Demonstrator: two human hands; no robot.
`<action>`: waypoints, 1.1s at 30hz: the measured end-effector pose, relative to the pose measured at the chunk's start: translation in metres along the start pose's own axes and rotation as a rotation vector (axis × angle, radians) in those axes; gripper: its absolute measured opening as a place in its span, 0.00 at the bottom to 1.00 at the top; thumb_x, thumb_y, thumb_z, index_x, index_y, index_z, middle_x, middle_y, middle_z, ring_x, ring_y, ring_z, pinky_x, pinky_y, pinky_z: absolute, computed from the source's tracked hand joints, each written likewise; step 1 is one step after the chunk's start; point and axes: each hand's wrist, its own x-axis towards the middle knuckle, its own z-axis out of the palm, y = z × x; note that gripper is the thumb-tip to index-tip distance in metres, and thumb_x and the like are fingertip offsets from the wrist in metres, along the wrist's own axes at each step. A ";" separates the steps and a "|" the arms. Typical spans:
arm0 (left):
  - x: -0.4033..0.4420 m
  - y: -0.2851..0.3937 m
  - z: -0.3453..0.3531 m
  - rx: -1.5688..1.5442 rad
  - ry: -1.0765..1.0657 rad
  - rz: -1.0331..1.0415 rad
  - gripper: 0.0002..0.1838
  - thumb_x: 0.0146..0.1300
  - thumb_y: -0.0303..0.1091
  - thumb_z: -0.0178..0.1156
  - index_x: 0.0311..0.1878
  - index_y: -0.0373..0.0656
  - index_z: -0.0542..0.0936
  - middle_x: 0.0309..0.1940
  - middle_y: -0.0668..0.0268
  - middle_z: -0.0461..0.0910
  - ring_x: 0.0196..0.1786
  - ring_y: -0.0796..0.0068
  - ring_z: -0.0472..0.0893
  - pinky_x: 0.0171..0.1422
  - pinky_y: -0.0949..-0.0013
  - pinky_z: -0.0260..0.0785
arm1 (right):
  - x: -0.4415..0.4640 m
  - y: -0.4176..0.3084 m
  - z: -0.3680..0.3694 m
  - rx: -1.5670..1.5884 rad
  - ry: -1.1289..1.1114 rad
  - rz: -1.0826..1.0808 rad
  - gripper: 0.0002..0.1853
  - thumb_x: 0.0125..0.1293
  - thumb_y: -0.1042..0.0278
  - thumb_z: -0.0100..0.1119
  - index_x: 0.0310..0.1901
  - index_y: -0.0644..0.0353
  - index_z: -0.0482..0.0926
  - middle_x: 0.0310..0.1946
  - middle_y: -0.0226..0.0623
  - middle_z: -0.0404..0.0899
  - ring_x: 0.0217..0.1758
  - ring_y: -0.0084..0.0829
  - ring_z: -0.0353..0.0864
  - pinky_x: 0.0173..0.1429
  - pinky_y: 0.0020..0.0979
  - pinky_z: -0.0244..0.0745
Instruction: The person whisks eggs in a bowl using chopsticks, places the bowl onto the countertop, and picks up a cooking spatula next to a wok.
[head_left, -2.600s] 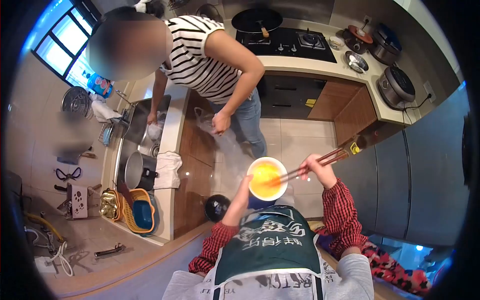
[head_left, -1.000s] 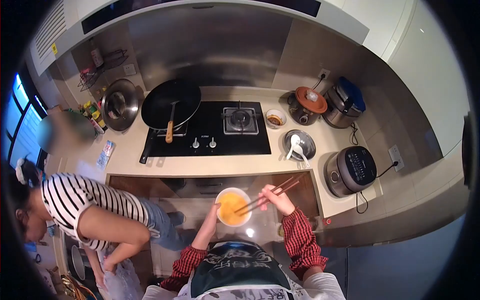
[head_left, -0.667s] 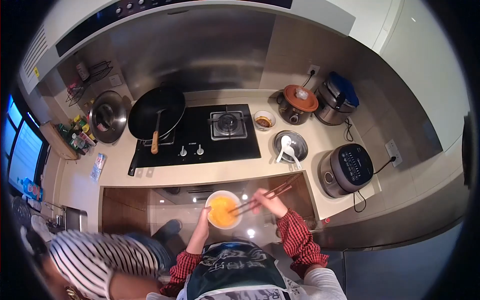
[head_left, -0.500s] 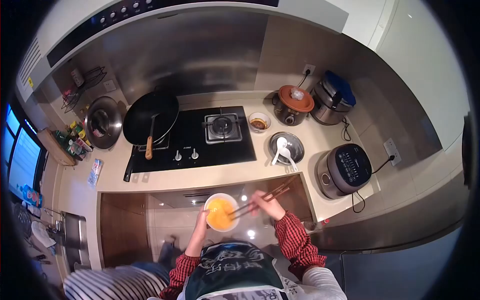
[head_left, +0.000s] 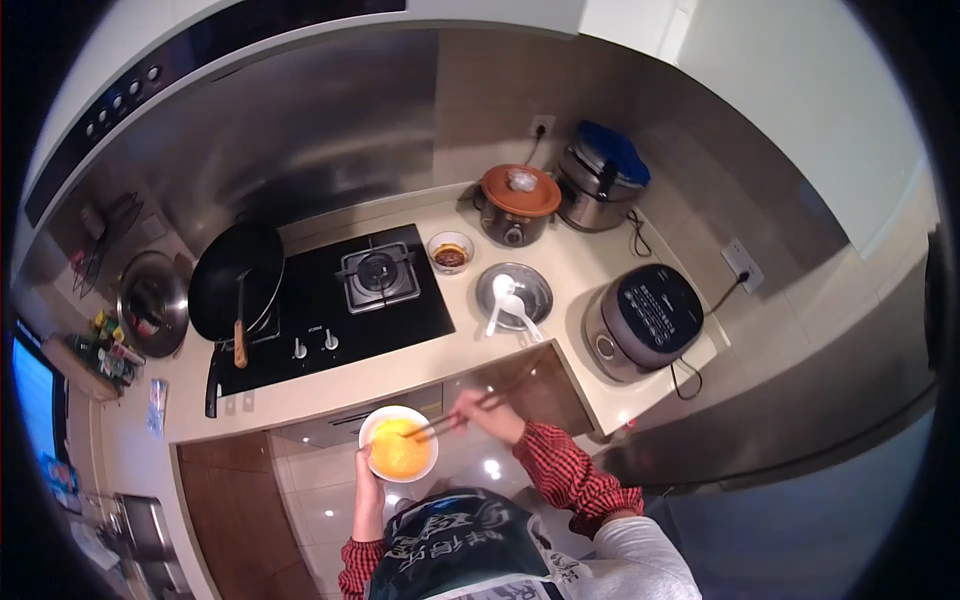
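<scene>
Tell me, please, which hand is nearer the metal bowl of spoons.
Right. The right hand, with chopsticks, is in front of the metal bowl; the left hand, holding the white bowl, is farther left.

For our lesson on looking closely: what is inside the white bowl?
The white bowl holds yellow liquid; the chopsticks, gripped by the right hand, reach inside. The liquid covers the bowl's bottom, which cannot be seen.

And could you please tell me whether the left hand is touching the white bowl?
Touching: the head view shows the left hand holding the white bowl, with the thumb against its rim.
</scene>
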 end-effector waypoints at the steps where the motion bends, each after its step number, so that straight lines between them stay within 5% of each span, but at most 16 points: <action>1: 0.001 0.000 0.004 0.002 -0.005 0.003 0.33 0.54 0.54 0.44 0.57 0.39 0.61 0.53 0.56 0.66 0.55 0.65 0.69 0.53 0.62 0.64 | -0.004 -0.005 0.003 -0.029 -0.076 0.014 0.12 0.65 0.67 0.41 0.31 0.65 0.72 0.26 0.37 0.77 0.28 0.25 0.77 0.36 0.24 0.72; 7: 0.004 -0.005 -0.005 -0.069 0.008 -0.017 0.32 0.56 0.53 0.43 0.57 0.37 0.61 0.52 0.55 0.67 0.54 0.65 0.69 0.53 0.64 0.65 | 0.013 -0.009 -0.001 0.083 -0.226 0.155 0.12 0.65 0.63 0.42 0.33 0.63 0.71 0.29 0.38 0.77 0.29 0.27 0.77 0.38 0.26 0.73; 10: 0.003 0.009 -0.014 -0.064 0.032 0.006 0.31 0.55 0.52 0.43 0.55 0.36 0.62 0.49 0.56 0.69 0.52 0.67 0.71 0.52 0.65 0.65 | 0.025 -0.002 0.004 0.095 0.011 0.042 0.12 0.65 0.64 0.43 0.33 0.64 0.71 0.28 0.38 0.77 0.29 0.27 0.77 0.38 0.26 0.73; 14: 0.012 0.024 -0.040 -0.004 0.064 0.016 0.30 0.55 0.52 0.44 0.53 0.37 0.64 0.44 0.60 0.71 0.46 0.72 0.73 0.47 0.68 0.65 | 0.038 -0.014 0.038 0.003 -0.138 0.083 0.11 0.64 0.66 0.43 0.32 0.65 0.72 0.27 0.39 0.77 0.27 0.27 0.77 0.35 0.26 0.73; 15: 0.016 0.027 -0.053 -0.023 0.060 -0.004 0.29 0.55 0.52 0.44 0.53 0.37 0.64 0.44 0.60 0.72 0.46 0.72 0.73 0.47 0.69 0.65 | 0.044 -0.012 0.048 0.099 0.010 0.033 0.11 0.64 0.66 0.44 0.32 0.65 0.72 0.26 0.39 0.77 0.26 0.27 0.78 0.35 0.26 0.73; 19: 0.029 0.042 -0.104 -0.026 -0.041 -0.067 0.29 0.56 0.50 0.43 0.56 0.39 0.62 0.47 0.62 0.71 0.49 0.72 0.72 0.48 0.69 0.64 | 0.059 -0.005 0.095 -0.050 -0.073 0.047 0.11 0.64 0.66 0.43 0.32 0.65 0.71 0.25 0.42 0.77 0.26 0.29 0.78 0.34 0.27 0.73; 22: 0.020 0.072 -0.135 0.051 0.000 -0.054 0.30 0.56 0.52 0.44 0.55 0.37 0.63 0.48 0.59 0.70 0.50 0.70 0.71 0.52 0.69 0.62 | 0.081 0.007 0.125 0.064 0.101 -0.015 0.13 0.65 0.65 0.42 0.31 0.66 0.70 0.24 0.45 0.76 0.23 0.33 0.78 0.29 0.31 0.74; 25: 0.024 0.102 -0.157 0.058 0.026 -0.023 0.31 0.55 0.53 0.44 0.53 0.36 0.64 0.47 0.58 0.71 0.49 0.70 0.72 0.52 0.69 0.62 | 0.095 0.004 0.156 0.098 0.006 -0.049 0.14 0.65 0.63 0.42 0.31 0.67 0.69 0.24 0.47 0.76 0.23 0.35 0.78 0.27 0.32 0.74; 26: 0.024 0.111 -0.166 0.055 0.027 -0.022 0.31 0.55 0.53 0.44 0.53 0.36 0.64 0.47 0.59 0.71 0.49 0.71 0.72 0.51 0.69 0.62 | 0.102 0.001 0.166 0.120 0.162 -0.043 0.15 0.65 0.61 0.43 0.33 0.67 0.68 0.24 0.48 0.76 0.22 0.36 0.77 0.27 0.32 0.74; 33: 0.026 0.145 -0.217 0.066 -0.046 -0.042 0.27 0.58 0.47 0.40 0.58 0.43 0.59 0.52 0.63 0.66 0.51 0.72 0.70 0.48 0.69 0.65 | 0.135 0.006 0.223 0.103 -0.058 -0.007 0.13 0.66 0.65 0.40 0.33 0.68 0.68 0.27 0.47 0.76 0.27 0.35 0.78 0.32 0.31 0.75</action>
